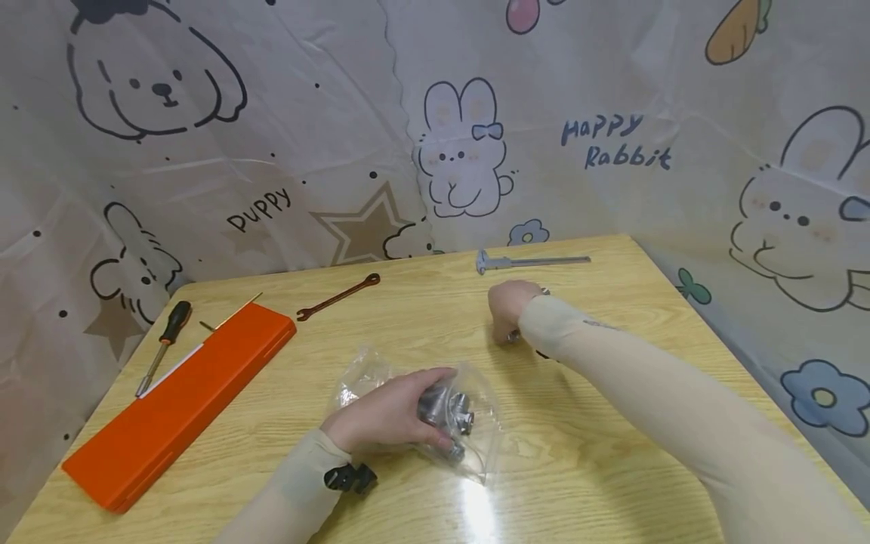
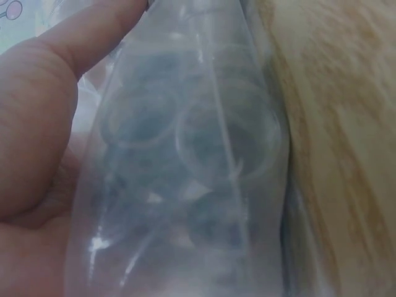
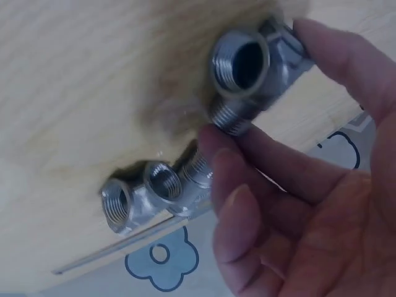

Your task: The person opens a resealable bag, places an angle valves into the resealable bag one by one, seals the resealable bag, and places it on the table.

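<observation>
My left hand (image 1: 390, 412) grips a clear plastic bag (image 1: 485, 423) of metal pipe fittings (image 1: 462, 412) on the table. In the left wrist view, round fitting ends blur through the bag's plastic (image 2: 167, 247), beside the thumb. Farther forward and to the right, my right hand (image 1: 514, 306) pinches a threaded metal pipe fitting (image 3: 281, 68) between thumb and fingers. The right wrist view shows the open threaded mouth facing the camera. Beyond the fingertips, more threaded fittings (image 3: 139, 210) stand on the tabletop; the fingers partly cover one of them.
A long orange case (image 1: 177, 408) lies at the left. A black-handled driver (image 1: 178, 321) and a thin brass-coloured rod (image 1: 241, 308) are beside it. A combination wrench (image 1: 337, 298) lies behind, and a caliper (image 1: 499, 263) near the table's back edge. Printed cloth (image 1: 326, 98) hangs behind.
</observation>
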Action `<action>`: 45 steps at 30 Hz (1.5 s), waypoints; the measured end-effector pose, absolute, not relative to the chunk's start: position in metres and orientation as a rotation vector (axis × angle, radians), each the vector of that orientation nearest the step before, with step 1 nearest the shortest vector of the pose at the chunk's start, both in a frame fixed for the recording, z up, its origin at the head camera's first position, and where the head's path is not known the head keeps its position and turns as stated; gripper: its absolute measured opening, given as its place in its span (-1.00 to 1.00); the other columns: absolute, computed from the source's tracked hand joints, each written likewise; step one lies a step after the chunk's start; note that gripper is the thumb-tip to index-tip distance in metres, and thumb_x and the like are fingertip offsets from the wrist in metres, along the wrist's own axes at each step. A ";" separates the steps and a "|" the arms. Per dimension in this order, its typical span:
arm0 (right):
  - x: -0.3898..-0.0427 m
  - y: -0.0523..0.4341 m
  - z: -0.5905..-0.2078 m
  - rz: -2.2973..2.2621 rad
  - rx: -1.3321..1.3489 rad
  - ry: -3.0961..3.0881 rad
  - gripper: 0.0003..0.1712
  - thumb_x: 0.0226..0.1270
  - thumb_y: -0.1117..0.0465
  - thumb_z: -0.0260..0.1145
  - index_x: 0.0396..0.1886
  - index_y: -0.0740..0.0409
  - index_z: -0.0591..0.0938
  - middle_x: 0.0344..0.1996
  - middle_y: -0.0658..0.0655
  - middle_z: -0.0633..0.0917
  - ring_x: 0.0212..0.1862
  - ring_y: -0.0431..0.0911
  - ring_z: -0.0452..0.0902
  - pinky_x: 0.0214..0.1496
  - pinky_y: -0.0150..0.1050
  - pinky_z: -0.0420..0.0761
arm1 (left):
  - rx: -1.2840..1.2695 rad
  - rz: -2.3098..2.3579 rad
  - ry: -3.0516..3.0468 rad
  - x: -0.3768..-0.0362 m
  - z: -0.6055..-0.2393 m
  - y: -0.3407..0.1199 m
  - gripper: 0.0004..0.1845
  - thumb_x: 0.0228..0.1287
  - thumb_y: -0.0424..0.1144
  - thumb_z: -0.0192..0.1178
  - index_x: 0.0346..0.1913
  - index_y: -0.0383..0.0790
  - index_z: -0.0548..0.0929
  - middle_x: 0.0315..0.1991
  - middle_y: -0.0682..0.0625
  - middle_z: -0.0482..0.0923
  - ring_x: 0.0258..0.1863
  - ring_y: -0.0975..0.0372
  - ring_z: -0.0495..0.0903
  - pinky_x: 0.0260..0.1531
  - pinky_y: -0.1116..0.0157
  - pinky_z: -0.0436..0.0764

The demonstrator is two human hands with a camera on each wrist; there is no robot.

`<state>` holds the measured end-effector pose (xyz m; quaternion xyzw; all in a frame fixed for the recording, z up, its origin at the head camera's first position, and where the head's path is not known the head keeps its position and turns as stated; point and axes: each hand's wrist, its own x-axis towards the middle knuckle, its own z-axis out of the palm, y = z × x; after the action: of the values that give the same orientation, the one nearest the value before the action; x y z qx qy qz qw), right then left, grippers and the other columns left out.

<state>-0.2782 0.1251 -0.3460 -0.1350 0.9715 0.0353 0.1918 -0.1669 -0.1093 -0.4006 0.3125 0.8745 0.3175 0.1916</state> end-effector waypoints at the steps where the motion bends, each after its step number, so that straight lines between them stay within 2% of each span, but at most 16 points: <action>1: -0.278 0.127 -0.347 0.077 -0.379 2.734 -0.87 -0.04 0.22 0.38 -0.60 0.10 0.56 -0.48 0.09 0.62 -0.46 -0.07 0.45 -0.36 -0.18 0.57 | 0.878 0.890 2.456 -0.167 -0.401 -0.109 0.17 -0.17 0.18 0.55 0.53 -0.08 0.20 0.44 0.02 0.29 0.38 0.17 0.29 0.39 0.15 0.24; 7: -0.272 0.142 -0.345 -0.261 -0.401 2.787 -0.80 0.00 0.18 0.48 -0.50 0.12 0.60 -0.46 0.05 0.63 -0.44 -0.07 0.46 -0.37 -0.18 0.55 | 0.878 0.883 2.461 -0.168 -0.399 -0.109 0.15 -0.16 0.19 0.54 0.53 -0.07 0.21 0.43 0.03 0.30 0.37 0.18 0.30 0.38 0.15 0.25; 11: -0.258 0.154 -0.337 -0.448 -0.460 2.847 -0.64 0.01 0.03 0.60 -0.33 0.16 0.71 -0.39 0.03 0.67 -0.33 -0.07 0.53 -0.21 -0.15 0.59 | 0.884 0.878 2.462 -0.169 -0.400 -0.109 0.16 -0.16 0.21 0.53 0.52 -0.08 0.22 0.43 0.02 0.30 0.37 0.16 0.30 0.38 0.14 0.26; 14: -0.242 0.161 -0.332 -0.632 -0.474 2.893 -0.45 -0.05 -0.04 0.64 -0.12 0.17 0.70 -0.27 0.06 0.68 -0.22 -0.05 0.55 -0.08 -0.10 0.58 | 0.885 0.879 2.457 -0.168 -0.401 -0.110 0.16 -0.16 0.21 0.53 0.52 -0.08 0.22 0.43 0.02 0.30 0.37 0.16 0.31 0.38 0.13 0.26; 16: -0.231 0.166 -0.330 -0.770 -0.473 2.907 -0.34 -0.08 -0.05 0.65 0.00 0.18 0.68 -0.19 0.07 0.68 -0.19 -0.06 0.56 -0.09 -0.11 0.59 | 0.882 0.883 2.454 -0.168 -0.401 -0.110 0.16 -0.16 0.21 0.53 0.52 -0.08 0.22 0.43 0.02 0.30 0.37 0.16 0.31 0.38 0.13 0.26; 20: -0.207 0.175 -0.332 -0.966 -0.482 2.880 -0.27 -0.06 -0.07 0.64 0.11 0.15 0.66 -0.14 0.04 0.69 -0.26 -0.12 0.58 -0.24 -0.18 0.61 | 0.881 0.881 2.459 -0.168 -0.401 -0.110 0.15 -0.15 0.21 0.53 0.52 -0.08 0.22 0.43 0.02 0.30 0.37 0.16 0.30 0.38 0.12 0.26; 24: -0.185 0.180 -0.338 -1.079 -0.469 2.807 -0.24 -0.08 -0.08 0.64 0.13 0.13 0.66 -0.23 0.00 0.70 -0.30 -0.15 0.58 -0.33 -0.21 0.60 | 0.879 0.877 2.460 -0.167 -0.401 -0.110 0.15 -0.15 0.19 0.53 0.53 -0.07 0.21 0.44 0.01 0.29 0.37 0.15 0.30 0.38 0.12 0.26; 32: -0.149 0.177 -0.358 -1.232 -0.471 2.634 -0.29 -0.11 0.07 0.67 0.12 0.10 0.66 -0.39 -0.04 0.70 -0.36 -0.13 0.62 -0.36 -0.21 0.60 | 0.879 0.878 2.459 -0.166 -0.400 -0.109 0.16 -0.16 0.18 0.55 0.53 -0.07 0.21 0.44 0.00 0.28 0.37 0.15 0.30 0.38 0.13 0.26; 36: -0.138 0.168 -0.368 -1.259 -0.497 2.544 -0.28 -0.12 0.09 0.68 0.13 0.10 0.65 -0.50 -0.04 0.69 -0.43 -0.11 0.62 -0.45 -0.24 0.59 | 0.870 0.883 2.455 -0.166 -0.399 -0.109 0.15 -0.15 0.17 0.55 0.52 -0.07 0.22 0.43 0.01 0.30 0.36 0.15 0.31 0.37 0.12 0.27; 40: -0.133 0.157 -0.377 -1.288 -0.508 2.495 -0.28 -0.13 0.04 0.68 0.11 0.09 0.66 -0.27 -0.01 0.72 -0.48 -0.10 0.60 -0.55 -0.25 0.57 | 0.874 0.886 2.455 -0.166 -0.398 -0.109 0.14 -0.15 0.15 0.56 0.52 -0.08 0.23 0.41 0.01 0.33 0.33 0.16 0.34 0.35 0.12 0.29; 43: -0.131 0.150 -0.382 -1.297 -0.528 2.490 -0.28 -0.10 0.01 0.66 0.13 0.09 0.66 -0.19 -0.01 0.71 -0.49 -0.11 0.59 -0.57 -0.25 0.57 | 0.882 0.888 2.455 -0.166 -0.398 -0.109 0.13 -0.15 0.15 0.56 0.52 -0.09 0.23 0.39 0.01 0.36 0.29 0.18 0.39 0.32 0.13 0.34; 45: -0.131 0.145 -0.384 -1.289 -0.538 2.513 -0.28 -0.08 0.01 0.65 0.13 0.10 0.65 -0.20 -0.01 0.72 -0.50 -0.13 0.59 -0.57 -0.26 0.57 | 0.891 0.890 2.454 -0.167 -0.399 -0.109 0.13 -0.14 0.15 0.56 0.51 -0.09 0.23 0.37 0.01 0.37 0.26 0.20 0.41 0.29 0.15 0.37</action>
<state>-0.1311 0.1447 -0.3836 -0.1854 0.8663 -0.4445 0.1329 -0.1667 -0.1089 -0.3990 0.3170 0.8735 0.3166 0.1905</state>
